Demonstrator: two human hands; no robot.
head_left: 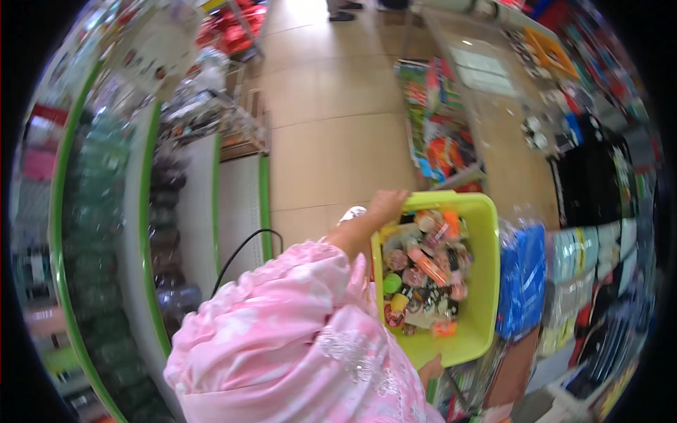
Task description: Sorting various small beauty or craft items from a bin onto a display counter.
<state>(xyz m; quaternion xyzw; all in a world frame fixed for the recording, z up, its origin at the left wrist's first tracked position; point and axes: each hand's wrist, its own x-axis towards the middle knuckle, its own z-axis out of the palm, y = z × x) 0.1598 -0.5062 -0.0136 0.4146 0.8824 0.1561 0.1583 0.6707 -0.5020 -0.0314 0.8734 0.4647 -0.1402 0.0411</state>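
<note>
A yellow-green plastic bin [484, 275] is held in front of my body, to the right of the pink sleeve and garment. Its far left corner is gripped by my left hand [389, 205], with the fingers over the rim. My right hand [432, 368] holds the near rim, partly hidden by the pink fabric. Inside lie many small mixed goods, among them an orange bottle [428, 267], a lime-green round item [392, 283] and a small yellow item [399, 302]. Several pinkish round pieces lie around the bottle.
Green-edged shelves [153, 227] with packed goods line the left side. A tiled aisle [333, 127] runs ahead, where another person's feet [342, 16] show. On the right stand a counter [502, 137], an orange basket [552, 53] and a blue wrapped package [521, 283] beside the bin.
</note>
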